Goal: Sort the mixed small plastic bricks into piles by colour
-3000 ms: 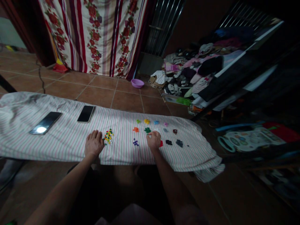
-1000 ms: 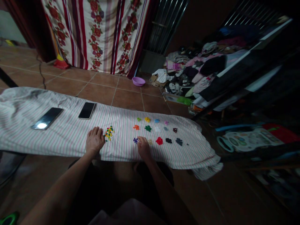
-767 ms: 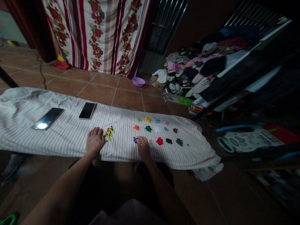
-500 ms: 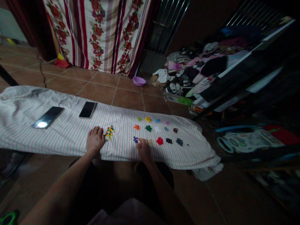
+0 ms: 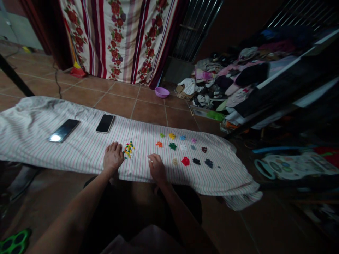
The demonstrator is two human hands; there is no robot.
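Note:
My left hand (image 5: 113,156) lies flat on the striped cloth (image 5: 143,173), its fingers extended beside a mixed pile of small coloured pieces (image 5: 129,150) in green, yellow, red and white. To the right, my right hand (image 5: 157,168) is low over the cloth with its fingers curled together. Whatever its fingertips hold is too small to make out. Sorted little heaps lie around it: orange (image 5: 159,144), dark green (image 5: 172,146), beige (image 5: 175,161), red (image 5: 185,161) and black (image 5: 196,161). The purple heap is hidden behind my right hand.
Two phones (image 5: 105,123) (image 5: 64,130) lie on the left part of the cloth, one reflecting a light. More heaps include yellow (image 5: 172,135), blue (image 5: 183,138) and dark grey (image 5: 209,163). Beyond are a purple basin (image 5: 162,92), a floral curtain (image 5: 127,42) and piled clothes (image 5: 225,77).
My right hand has shifted left from beside the beige heap and now covers the purple heap. My left hand stays by the mixed pile. The whole view has swung slightly left.

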